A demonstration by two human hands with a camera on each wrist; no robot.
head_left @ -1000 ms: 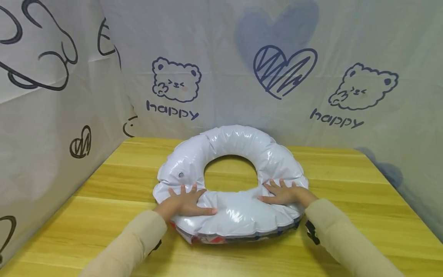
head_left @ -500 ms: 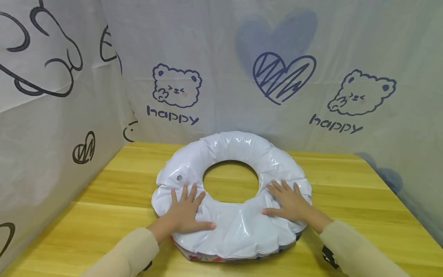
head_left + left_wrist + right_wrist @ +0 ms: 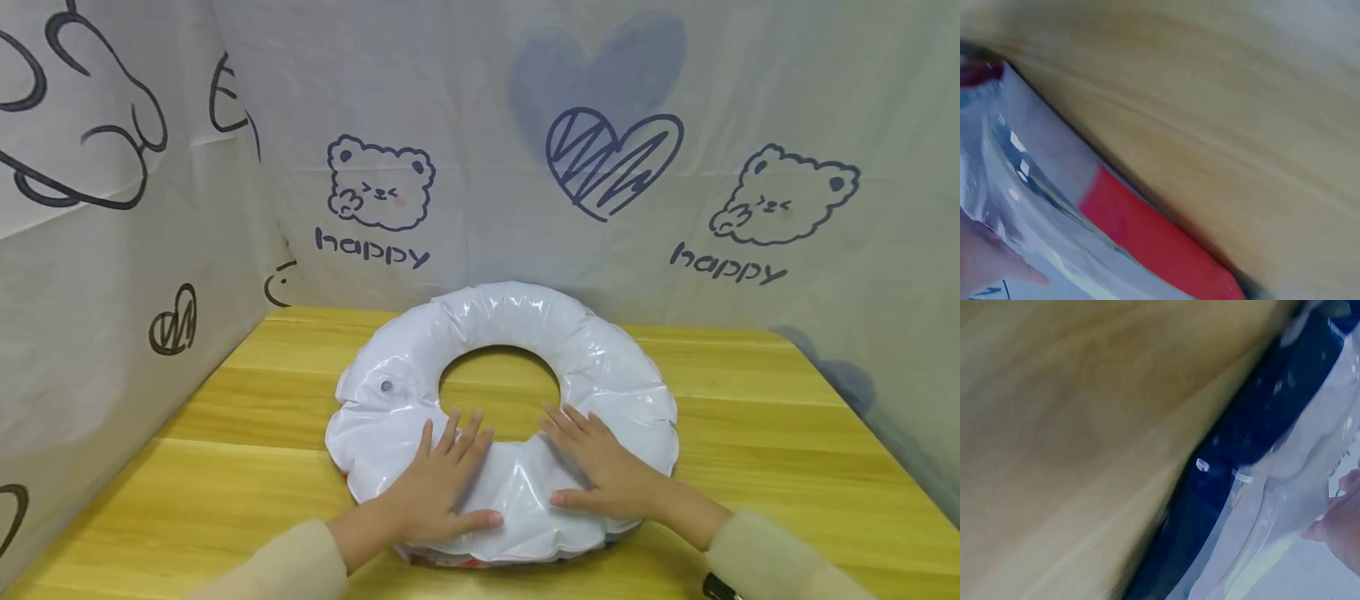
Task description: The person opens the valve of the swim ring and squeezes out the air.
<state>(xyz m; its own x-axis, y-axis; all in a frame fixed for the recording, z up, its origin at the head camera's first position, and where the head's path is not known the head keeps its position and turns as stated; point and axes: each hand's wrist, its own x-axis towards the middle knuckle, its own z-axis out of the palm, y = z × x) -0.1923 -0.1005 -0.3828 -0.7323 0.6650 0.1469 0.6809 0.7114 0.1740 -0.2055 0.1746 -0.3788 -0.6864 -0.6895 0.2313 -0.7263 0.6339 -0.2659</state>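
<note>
A white inflatable swim ring (image 3: 510, 312) lies flat on the wooden table, creased and glossy, with a small round valve (image 3: 387, 386) on its left side. My left hand (image 3: 438, 492) rests on the ring's near part, left of its middle, fingers straight and spread. Opposite it, my right hand (image 3: 611, 479) lies on the near right part, its fingertips by the hole's edge. Red and white show along the ring's lower side (image 3: 1154, 240) in the left wrist view. Dark blue shows on the underside (image 3: 1235, 437) in the right wrist view. Neither hand grips anything.
The wooden table (image 3: 210, 467) reaches out to both sides of the ring. A white cloth (image 3: 487, 208) with bear and heart drawings hangs behind it, and another drawn-on cloth (image 3: 90, 292) borders the left side.
Both hands have slid inward over the ring, coming closer together near its front middle. The ring has stayed in almost the same place; the head view has shifted slightly.
</note>
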